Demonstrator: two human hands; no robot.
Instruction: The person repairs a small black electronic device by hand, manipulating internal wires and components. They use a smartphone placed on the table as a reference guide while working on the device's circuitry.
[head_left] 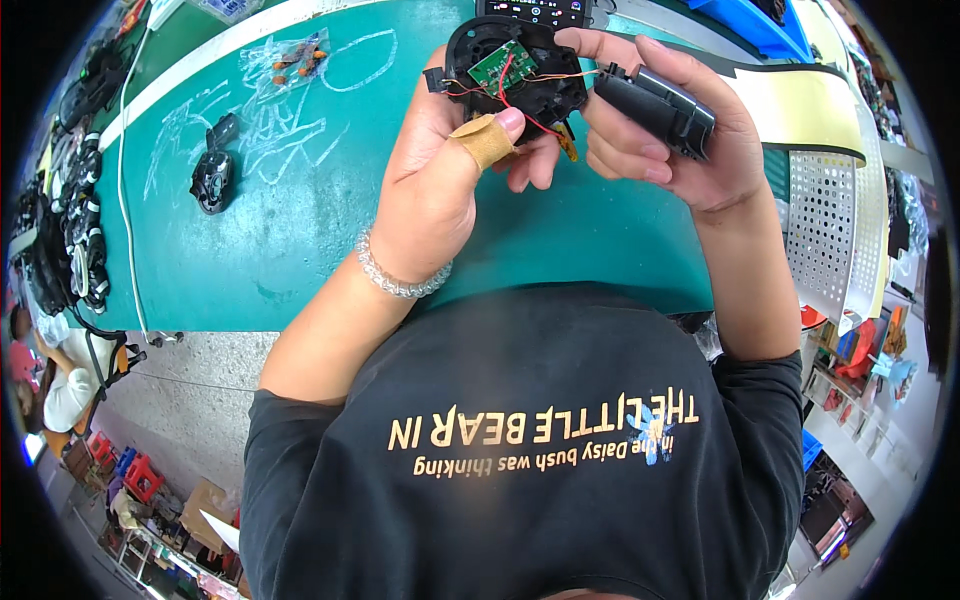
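My left hand (450, 150), with a tan wrap round its thumb, grips a round black plastic housing (470, 45) near the top of the view. Inside the housing lies a green circuit board (503, 66) with red and thin copper-coloured wires running off it. My right hand (690, 130) is closed round a glossy black elongated plastic part (655, 108), just right of the housing. Thin wires link the two parts. Below the housing, a small yellow-and-dark piece (568, 143) hangs by the red wire. The left fingers are partly hidden behind the housing.
On the green table (290, 230) lie a small black plastic part (212, 170) and a clear bag (290, 65) of orange-brown pieces. Black cables (85, 220) crowd the left edge. A blue bin (760, 25) and a perforated white tray (822, 215) stand right. A screen device (540, 10) sits behind.
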